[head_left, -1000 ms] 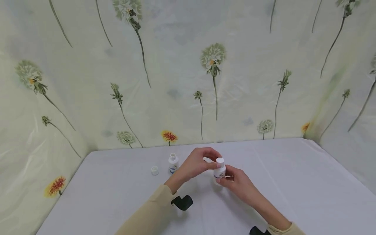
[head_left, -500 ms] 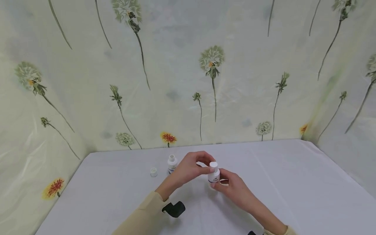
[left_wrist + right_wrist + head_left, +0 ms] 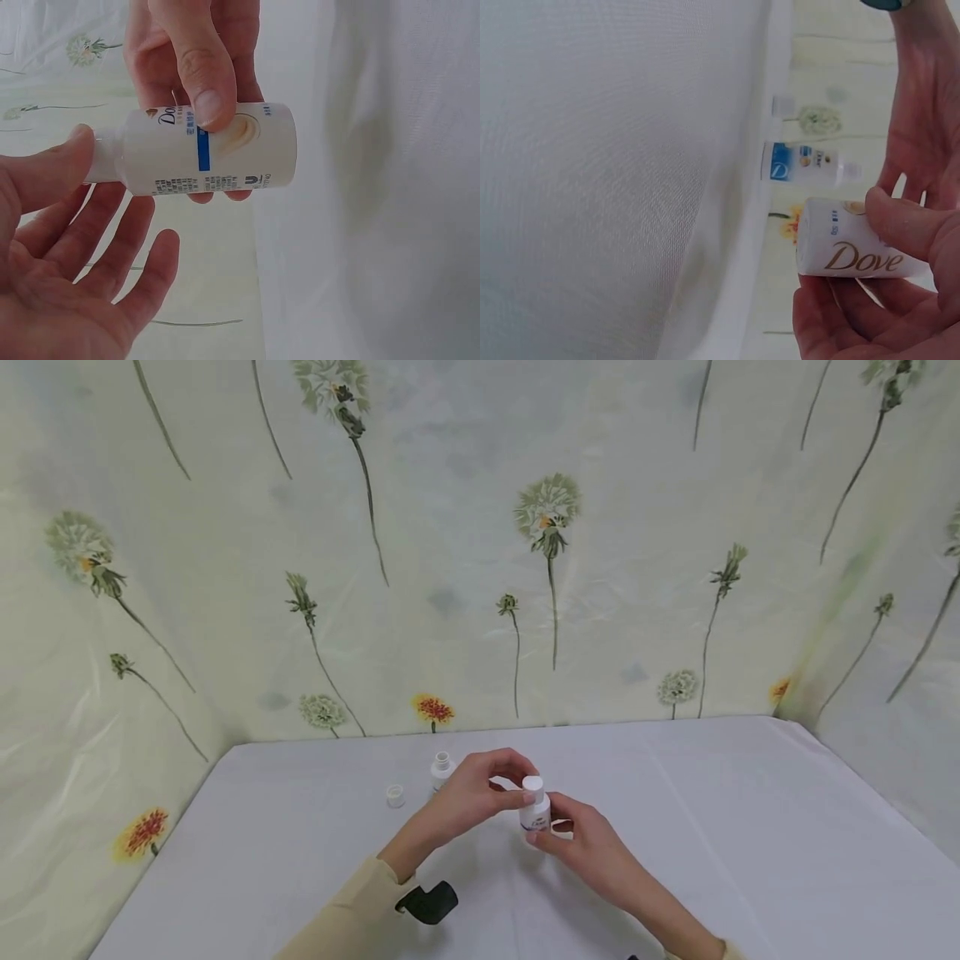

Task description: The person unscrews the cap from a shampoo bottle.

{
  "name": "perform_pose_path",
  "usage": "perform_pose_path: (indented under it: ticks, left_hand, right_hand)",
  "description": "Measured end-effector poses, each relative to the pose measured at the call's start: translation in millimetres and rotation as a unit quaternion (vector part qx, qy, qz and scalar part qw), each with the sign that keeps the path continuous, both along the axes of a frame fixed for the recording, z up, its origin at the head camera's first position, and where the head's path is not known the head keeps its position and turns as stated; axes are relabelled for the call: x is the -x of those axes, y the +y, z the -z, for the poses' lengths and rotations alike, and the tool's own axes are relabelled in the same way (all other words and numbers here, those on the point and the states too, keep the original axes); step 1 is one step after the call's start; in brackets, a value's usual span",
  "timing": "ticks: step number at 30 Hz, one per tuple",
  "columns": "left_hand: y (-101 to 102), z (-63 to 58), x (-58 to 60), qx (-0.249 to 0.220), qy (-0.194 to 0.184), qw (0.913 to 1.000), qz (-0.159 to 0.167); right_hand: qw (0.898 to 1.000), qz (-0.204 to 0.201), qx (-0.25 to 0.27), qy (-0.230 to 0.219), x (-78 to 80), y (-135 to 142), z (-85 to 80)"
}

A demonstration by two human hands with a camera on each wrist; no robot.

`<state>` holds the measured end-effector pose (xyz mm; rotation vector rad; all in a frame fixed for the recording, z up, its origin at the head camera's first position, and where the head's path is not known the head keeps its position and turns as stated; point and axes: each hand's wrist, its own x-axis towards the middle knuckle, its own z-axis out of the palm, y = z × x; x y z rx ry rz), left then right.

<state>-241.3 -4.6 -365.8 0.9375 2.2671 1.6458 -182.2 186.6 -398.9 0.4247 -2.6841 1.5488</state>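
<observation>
A small white Dove bottle (image 3: 536, 818) is held upright above the table between both hands. My left hand (image 3: 474, 795) pinches its white cap (image 3: 533, 784) between thumb and fingers. Lower down, my right hand (image 3: 592, 845) grips the bottle's body, thumb on one side and fingers on the other. In the left wrist view, the right thumb presses on the label, while the left hand's outer fingers (image 3: 154, 277) stand apart from the bottle. The right wrist view shows the gold Dove lettering; the right hand's fingers lie along the body.
Behind the left hand stands a second white bottle (image 3: 441, 769), uncapped and partly hidden, with a blue label area seen in the right wrist view. Left of it a loose white cap (image 3: 395, 796) lies on the white-covered table (image 3: 247, 860). A flower-printed sheet (image 3: 450, 543) hangs behind.
Both hands, with the bottle between them, have shifted left and slightly toward the person. The left hand now covers more of the second bottle. The grip on cap and body looks the same.
</observation>
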Motion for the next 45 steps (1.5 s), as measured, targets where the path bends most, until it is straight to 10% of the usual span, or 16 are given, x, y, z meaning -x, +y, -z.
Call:
perform_pose_path:
  ticks: [45]
  left_hand:
    - [-26.0, 4.7, -46.2, -0.026, -0.017, 0.9984, -0.046]
  right_hand:
    - [1.000, -0.021, -0.007, -0.005, -37.2, -23.5, 1.7]
